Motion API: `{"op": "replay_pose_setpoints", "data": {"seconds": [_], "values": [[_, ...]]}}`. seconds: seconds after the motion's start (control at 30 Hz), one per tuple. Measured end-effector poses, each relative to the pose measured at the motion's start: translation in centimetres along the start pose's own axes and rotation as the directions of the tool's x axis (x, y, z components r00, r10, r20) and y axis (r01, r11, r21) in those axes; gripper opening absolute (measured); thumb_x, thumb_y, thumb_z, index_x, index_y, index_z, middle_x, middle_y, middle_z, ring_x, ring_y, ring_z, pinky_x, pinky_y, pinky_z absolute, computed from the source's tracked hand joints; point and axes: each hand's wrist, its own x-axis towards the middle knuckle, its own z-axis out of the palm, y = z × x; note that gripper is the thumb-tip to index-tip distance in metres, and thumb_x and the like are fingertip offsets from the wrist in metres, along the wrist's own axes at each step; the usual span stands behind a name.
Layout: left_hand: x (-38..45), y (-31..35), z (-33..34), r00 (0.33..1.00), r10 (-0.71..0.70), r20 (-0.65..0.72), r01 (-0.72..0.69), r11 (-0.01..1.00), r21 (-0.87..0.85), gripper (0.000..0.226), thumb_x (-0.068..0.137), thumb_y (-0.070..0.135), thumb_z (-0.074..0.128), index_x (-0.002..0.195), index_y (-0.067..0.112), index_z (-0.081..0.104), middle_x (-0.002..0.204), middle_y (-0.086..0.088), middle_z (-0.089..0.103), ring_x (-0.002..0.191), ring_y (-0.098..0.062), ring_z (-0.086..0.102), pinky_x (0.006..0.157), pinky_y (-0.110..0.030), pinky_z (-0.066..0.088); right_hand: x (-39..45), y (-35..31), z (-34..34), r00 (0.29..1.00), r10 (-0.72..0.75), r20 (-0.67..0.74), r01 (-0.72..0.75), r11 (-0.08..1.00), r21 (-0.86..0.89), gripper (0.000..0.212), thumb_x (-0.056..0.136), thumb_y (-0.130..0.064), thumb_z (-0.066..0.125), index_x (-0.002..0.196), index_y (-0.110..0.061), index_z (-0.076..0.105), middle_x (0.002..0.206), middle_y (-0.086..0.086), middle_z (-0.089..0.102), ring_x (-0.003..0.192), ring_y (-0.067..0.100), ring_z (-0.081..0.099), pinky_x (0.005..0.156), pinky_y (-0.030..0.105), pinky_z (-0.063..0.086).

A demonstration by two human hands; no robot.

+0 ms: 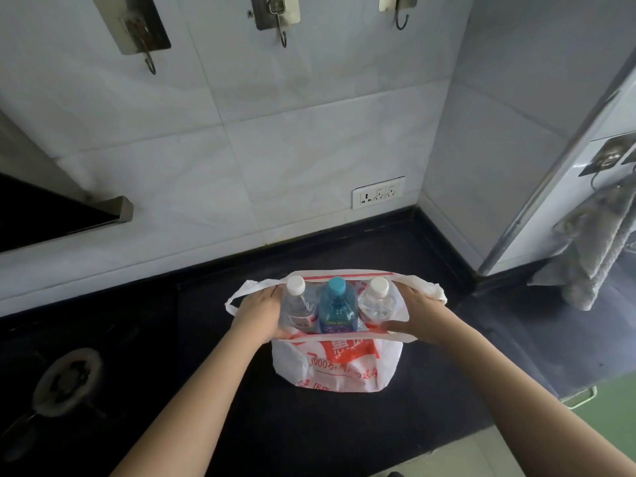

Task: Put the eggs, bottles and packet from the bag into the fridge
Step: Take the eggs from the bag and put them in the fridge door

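Holding open, left hand (258, 309) and right hand (414, 313) each gripping a rim, white red-printed plastic bag (339, 368) showing three upright clear plastic bottles (335, 306).

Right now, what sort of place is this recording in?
Most likely a home kitchen: a dark countertop with a gas burner set in it, a tiled wall with hooks, and a wall socket.
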Motion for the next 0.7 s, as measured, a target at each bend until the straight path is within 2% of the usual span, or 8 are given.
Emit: {"op": "replay_pose_setpoints", "data": {"seconds": [0.07,0.17,0.23,0.3,0.4,0.5,0.6,0.7], "values": [[1.0,-0.2,0.3,0.996,-0.019,0.089,0.02,1.0,-0.015,0.085,0.063,0.057,0.08,0.133,0.026,0.044,0.122,0.003,0.06,0.105,-0.02,0.06,0.088,-0.038,0.053,0.6,0.2,0.1,0.999,0.009,0.033,-0.008,0.999,-0.033,0.082,0.068,-0.06,0.074,0.138,-0.037,0.037,0.129,-0.016,0.047,0.119,0.01,0.044,0.094,0.024,0.026],[2.2,-0.3,0.7,0.977,0.0,0.211,0.006,1.0,-0.026,0.059,0.066,0.053,0.078,0.115,0.028,0.055,0.093,0.01,0.061,0.082,-0.011,0.06,0.073,-0.033,0.055,1.6,1.1,0.4,0.988,0.046,0.148,-0.04,0.998,-0.042,0.079,0.065,-0.055,0.076,0.134,-0.037,0.042,0.12,-0.015,0.054,0.113,0.012,0.05,0.093,0.025,0.032],[2.6,-0.2,0.9,0.965,0.018,0.261,-0.003,0.998,-0.058,0.044,0.071,0.048,0.077,0.106,0.031,0.056,0.09,0.009,0.062,0.081,-0.01,0.061,0.076,-0.034,0.056,2.0,2.1,1.0,0.977,0.084,0.198,-0.076,0.996,-0.048,0.086,0.061,-0.055,0.073,0.138,-0.04,0.038,0.126,-0.012,0.054,0.121,0.017,0.049,0.1,0.031,0.036],[2.8,-0.3,1.8,0.958,0.017,0.286,0.001,0.998,-0.061,0.036,0.072,0.047,0.075,0.099,0.033,0.056,0.09,0.01,0.062,0.082,-0.01,0.061,0.08,-0.034,0.055,2.2,2.9,1.6,0.963,0.107,0.246,-0.091,0.993,-0.076,0.081,0.064,-0.05,0.073,0.137,-0.039,0.04,0.125,-0.01,0.054,0.121,0.017,0.047,0.104,0.036,0.036],[3.1,-1.6,4.5,0.956,0.039,0.291,-0.04,0.999,-0.003,0.03,0.069,0.061,0.065,0.087,0.041,0.05,0.088,0.012,0.061,0.08,-0.006,0.059,0.077,-0.034,0.055,2.6,4.5,3.3,0.95,0.119,0.288,-0.097,0.991,-0.09,0.075,0.065,-0.056,0.069,0.133,-0.037,0.044,0.125,-0.012,0.053,0.122,0.016,0.047,0.104,0.035,0.035],[2.6,-3.0,7.3,0.977,0.057,0.204,-0.048,0.998,-0.05,0.046,0.064,0.073,0.057,0.103,0.051,0.044,0.103,0.019,0.058,0.088,-0.003,0.056,0.079,-0.033,0.053,2.1,5.4,4.8,0.968,0.114,0.225,-0.087,0.988,-0.126,0.067,0.074,-0.056,0.062,0.134,-0.035,0.043,0.126,-0.015,0.052,0.124,0.015,0.047,0.099,0.029,0.035],[0.2,-3.0,8.1,0.986,0.031,0.166,-0.018,0.997,-0.08,0.055,0.076,0.067,0.053,0.125,0.045,0.041,0.127,0.013,0.051,0.105,-0.009,0.055,0.085,-0.038,0.052,0.5,5.4,5.9,0.976,0.098,0.194,-0.051,0.971,-0.235,0.068,0.092,-0.047,0.053,0.149,-0.021,0.027,0.153,-0.003,0.034,0.138,0.021,0.035,0.11,0.037,0.027],[-1.5,-3.5,9.1,0.995,0.032,0.092,-0.031,0.999,-0.01,0.049,0.088,0.052,0.054,0.133,0.034,0.046,0.147,0.004,0.04,0.121,-0.018,0.052,0.092,-0.041,0.052,-1.1,5.2,7.0,0.993,0.038,0.115,-0.006,0.963,-0.268,0.06,0.096,-0.04,0.05,0.147,-0.015,0.032,0.155,0.001,0.031,0.142,0.022,0.029,0.114,0.039,0.025]]}}
